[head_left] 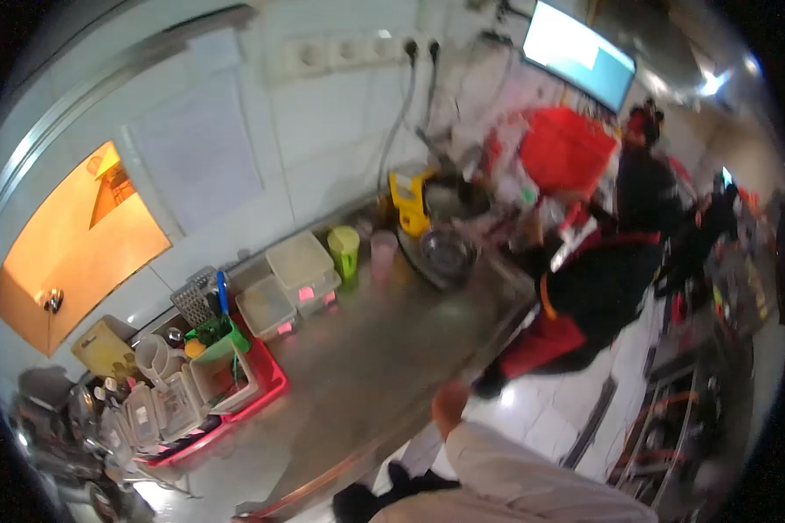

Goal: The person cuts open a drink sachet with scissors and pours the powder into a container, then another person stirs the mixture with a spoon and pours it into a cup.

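Observation:
My right hand point(449, 406) shows at the end of a loose beige sleeve point(515, 466), beside the front edge of the steel counter point(349, 375). Its fingers are blurred and partly hidden, so whether it holds anything cannot be made out. My left hand is out of sight. Along the counter's wall side stand lidded plastic boxes point(301, 266), a yellow-green cup point(344, 248) and a pink cup point(383, 253). A red tray point(272, 370) carries several clear containers point(176, 405), a box grater point(197, 298) and a blue-handled utensil point(222, 292).
A co-worker in dark and red clothing point(597, 288) stands at the counter's far end, near a metal bowl point(447, 253), a yellow device point(408, 202) and a red bag point(567, 152). Metal racks point(663, 427) line the right. Dark shoes point(401, 488) show below on the pale floor.

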